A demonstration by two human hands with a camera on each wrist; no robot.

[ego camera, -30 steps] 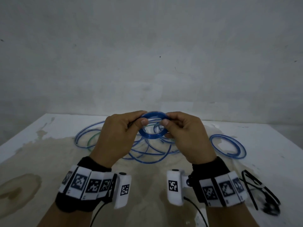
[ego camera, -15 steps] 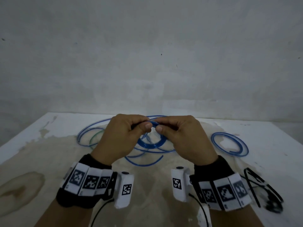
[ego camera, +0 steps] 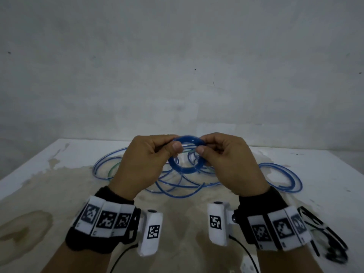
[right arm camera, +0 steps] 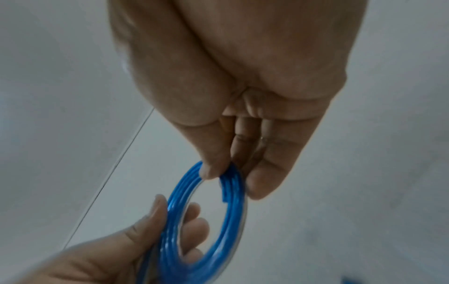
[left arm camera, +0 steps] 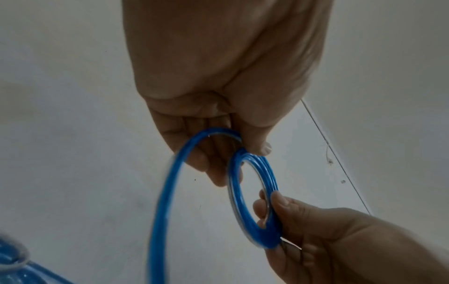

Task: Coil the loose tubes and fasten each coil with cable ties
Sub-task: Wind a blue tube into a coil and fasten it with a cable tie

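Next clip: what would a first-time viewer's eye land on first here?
First the small blue tube coil held up at centre frame, pinched on one side by the left hand and on the other by the right hand. Behind it, loose blue tubing sprawls on the stained white table, with a wider blue coil lying flat to the right. In the left wrist view, a free strand loops off the held coil.

A white table [ego camera: 59, 174] stands against a grey wall [ego camera: 177, 66]. The table top has big brown stains [ego camera: 25, 227] on it, and its paint looks worn in places. The wall has a few small dark specks. Some black straps [ego camera: 323, 233] lie on the table near its right edge, a bit blurry.
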